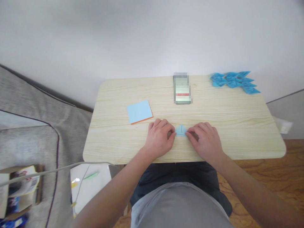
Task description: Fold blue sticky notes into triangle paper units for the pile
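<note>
A small folded piece of light blue paper (pixel 181 130), triangular with a crease line down its middle, lies near the front of the table. My left hand (pixel 160 136) pinches its left corner between thumb and forefinger. On the opposite side, the thumb and forefinger of my right hand (pixel 206 139) close on the right corner. Both hands rest low over the tabletop. Just beyond my left hand sits a stack of square paper sheets (pixel 140 112), light blue on top with an orange edge showing beneath.
A phone (pixel 182 89) with a lit, blurred screen lies at the table's back. Several folded blue paper pieces (pixel 234 81) stand at the back right. The wooden table (pixel 114 139) meets a white wall. A cable (pixel 59 170) crosses at lower left, by a grey sofa (pixel 68 139).
</note>
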